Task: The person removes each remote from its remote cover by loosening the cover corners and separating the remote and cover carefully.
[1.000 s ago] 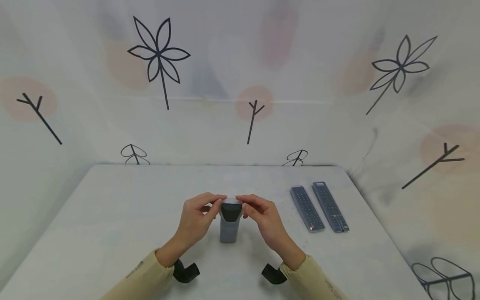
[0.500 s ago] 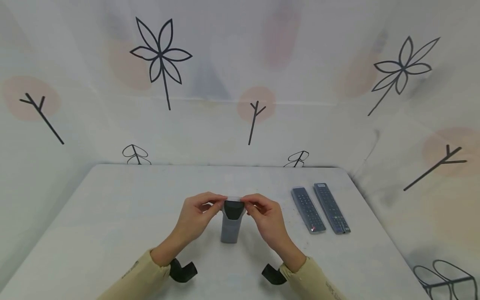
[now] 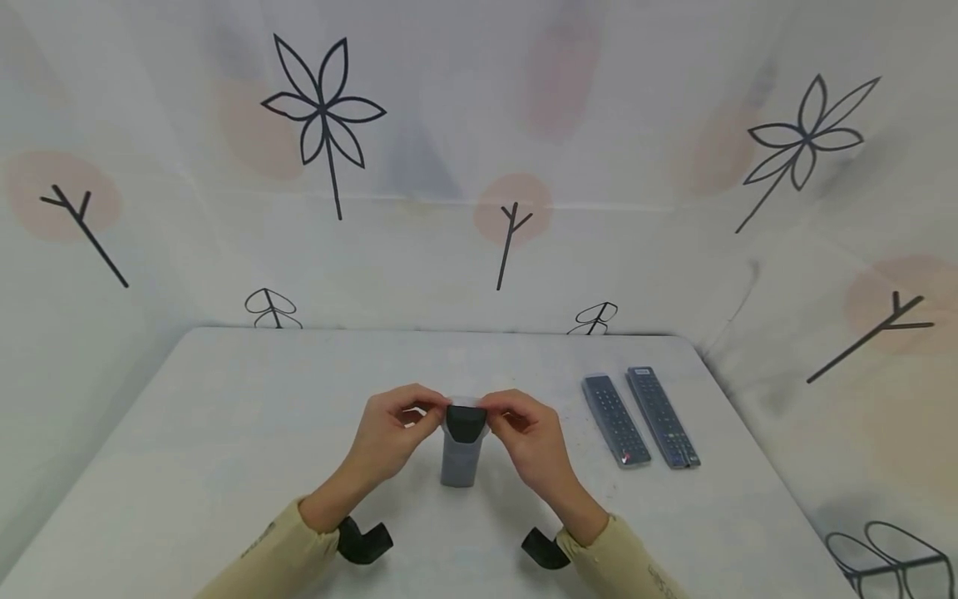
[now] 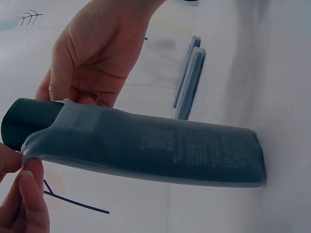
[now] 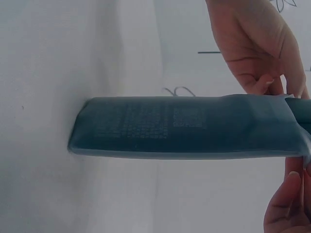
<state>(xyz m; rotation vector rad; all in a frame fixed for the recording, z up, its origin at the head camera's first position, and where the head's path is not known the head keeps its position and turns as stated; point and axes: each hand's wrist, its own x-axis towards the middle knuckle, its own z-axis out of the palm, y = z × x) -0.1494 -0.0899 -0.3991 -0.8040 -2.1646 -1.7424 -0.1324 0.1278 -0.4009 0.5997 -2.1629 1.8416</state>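
Left hand [image 3: 392, 428] and right hand [image 3: 533, 433] each pinch a side of the cover [image 4: 218, 155] at its mouth. Inside: one remote [image 3: 466, 424], upright on the table [image 3: 262, 416], dark end bare. Likely step: working the cover on or off — can't tell which. Next move calls for even tension both sides. Also right: shorter remote [image 3: 616, 420], longer remote [image 3: 663, 418] — three remotes total.
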